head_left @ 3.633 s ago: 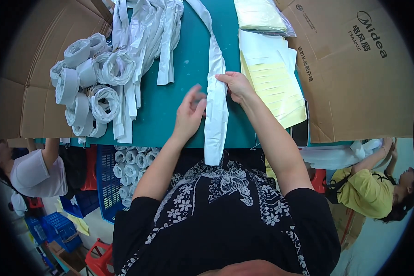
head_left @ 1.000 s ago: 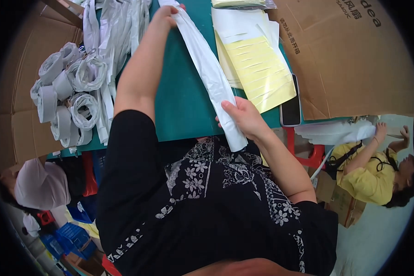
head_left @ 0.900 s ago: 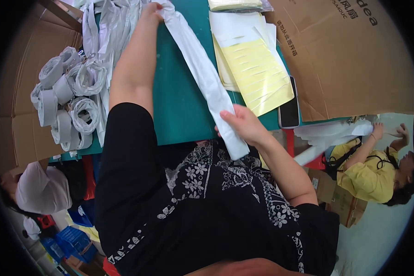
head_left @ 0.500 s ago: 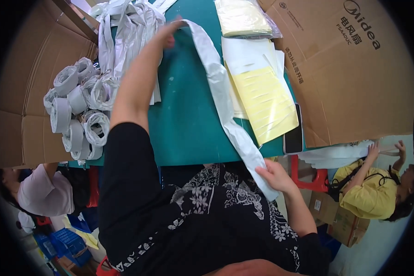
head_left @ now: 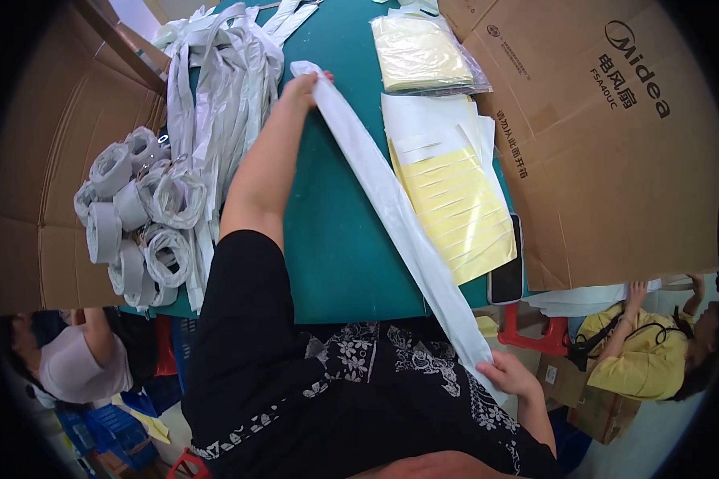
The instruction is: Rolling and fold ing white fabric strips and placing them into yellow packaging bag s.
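Observation:
A long white wrapped strip [head_left: 387, 195], in what looks like thin paper or plastic, runs slantwise across the green table, pulled straight between my hands. Its far end is gripped by my left hand [head_left: 305, 88], fingers closed round it. Close to my body, past the table's front edge, my right hand [head_left: 510, 374] pinches the near end between thumb and fingers. Left of my left arm lies a heap of similar white strips [head_left: 236, 80]. Beside them several rolled white coils [head_left: 128, 207] are stacked. What is inside the wrapping is hidden.
Yellow-and-white label sheets [head_left: 454, 203] and a bagged yellow pack [head_left: 422, 52] lie to the right on the green table [head_left: 335, 263]. A phone [head_left: 506, 275] rests at the edge. Cardboard [head_left: 591, 160] stands at both sides. Two people [head_left: 84, 359] work nearby, left and right; red stools are below.
The strip has gone from slack and bent to straight and taut. My right hand has moved down toward my body, and my left hand sits slightly lower in view.

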A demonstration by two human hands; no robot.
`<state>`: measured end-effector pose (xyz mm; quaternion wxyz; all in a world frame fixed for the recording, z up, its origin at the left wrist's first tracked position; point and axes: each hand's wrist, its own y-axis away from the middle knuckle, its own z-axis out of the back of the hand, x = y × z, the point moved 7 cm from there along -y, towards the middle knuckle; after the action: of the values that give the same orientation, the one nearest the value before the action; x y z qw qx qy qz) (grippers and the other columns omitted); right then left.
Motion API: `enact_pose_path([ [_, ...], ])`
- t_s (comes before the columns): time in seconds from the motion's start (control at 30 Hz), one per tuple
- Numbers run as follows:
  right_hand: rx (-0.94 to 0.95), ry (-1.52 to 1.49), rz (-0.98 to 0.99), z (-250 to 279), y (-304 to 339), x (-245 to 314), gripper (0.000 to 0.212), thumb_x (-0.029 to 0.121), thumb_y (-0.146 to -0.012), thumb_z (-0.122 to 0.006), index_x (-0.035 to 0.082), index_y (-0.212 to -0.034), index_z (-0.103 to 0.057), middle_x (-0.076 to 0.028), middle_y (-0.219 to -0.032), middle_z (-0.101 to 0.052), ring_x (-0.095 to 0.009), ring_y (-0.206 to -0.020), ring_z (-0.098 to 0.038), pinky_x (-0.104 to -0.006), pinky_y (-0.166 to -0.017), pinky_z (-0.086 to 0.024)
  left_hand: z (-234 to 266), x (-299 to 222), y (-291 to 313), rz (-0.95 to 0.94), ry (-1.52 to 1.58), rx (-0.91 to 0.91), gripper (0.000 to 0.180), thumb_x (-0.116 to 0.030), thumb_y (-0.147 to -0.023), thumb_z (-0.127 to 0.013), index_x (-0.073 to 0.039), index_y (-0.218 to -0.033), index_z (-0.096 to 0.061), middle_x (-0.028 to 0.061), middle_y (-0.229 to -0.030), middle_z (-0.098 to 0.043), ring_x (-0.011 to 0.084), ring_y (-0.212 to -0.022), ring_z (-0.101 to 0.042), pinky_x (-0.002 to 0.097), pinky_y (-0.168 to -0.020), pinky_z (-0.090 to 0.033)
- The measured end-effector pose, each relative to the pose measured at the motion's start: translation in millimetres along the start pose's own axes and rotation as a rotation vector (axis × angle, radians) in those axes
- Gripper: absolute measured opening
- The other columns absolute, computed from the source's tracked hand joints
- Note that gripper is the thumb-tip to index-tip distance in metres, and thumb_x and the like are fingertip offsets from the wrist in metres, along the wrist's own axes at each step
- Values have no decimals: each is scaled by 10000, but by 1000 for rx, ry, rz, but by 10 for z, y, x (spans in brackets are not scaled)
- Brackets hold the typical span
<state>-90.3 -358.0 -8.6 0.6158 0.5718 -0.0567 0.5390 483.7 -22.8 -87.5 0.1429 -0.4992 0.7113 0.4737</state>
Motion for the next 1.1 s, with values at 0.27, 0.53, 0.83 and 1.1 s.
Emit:
enact_pose_path([
  [0.27,-102,-218,297,101,-583,940,291,205,-903,-510,12,-1120,-529,-26,-804,-596,-70,-677,-530,-244,-606,-450,-715,-1261,-112,-324,-152,163,365,-321,-934,-450,-41,-1167,-458,129,-1061,-551,281,-955,-550,455,-847,-466],
  [0.53,150,-1086,157,-272,-2159,2134,281,171,-949,-399,-24,-1143,-457,-142,-958,-606,-228,-822,-606,-362,-734,-509,-1009,-1091,1999,-813,-1227,433,690,-372,-811,-609,-92,-1371,-320,132,-1357,-386,221,-1258,-363,363,-987,-334],
  [0.83,431,-1311,3,-762,-2212,2191,354,226,-938,-406,5,-1213,-436,-129,-1127,-555,-255,-994,-563,-400,-867,-475,241,835,4312,-1657,-1807,809,415,-111,-715,-627,-181,-1122,-588,34,-1270,-498,223,-1177,-473,401,-992,-363],
  [1.1,385,-1201,116,-822,-2569,2161,312,228,-924,-491,3,-1138,-510,-103,-1024,-606,-202,-909,-602,-348,-791,-509,513,1072,4673,-1426,-1216,694,242,-68,-708,-643,-39,-948,-638,106,-976,-644,263,-906,-633,368,-785,-502],
])
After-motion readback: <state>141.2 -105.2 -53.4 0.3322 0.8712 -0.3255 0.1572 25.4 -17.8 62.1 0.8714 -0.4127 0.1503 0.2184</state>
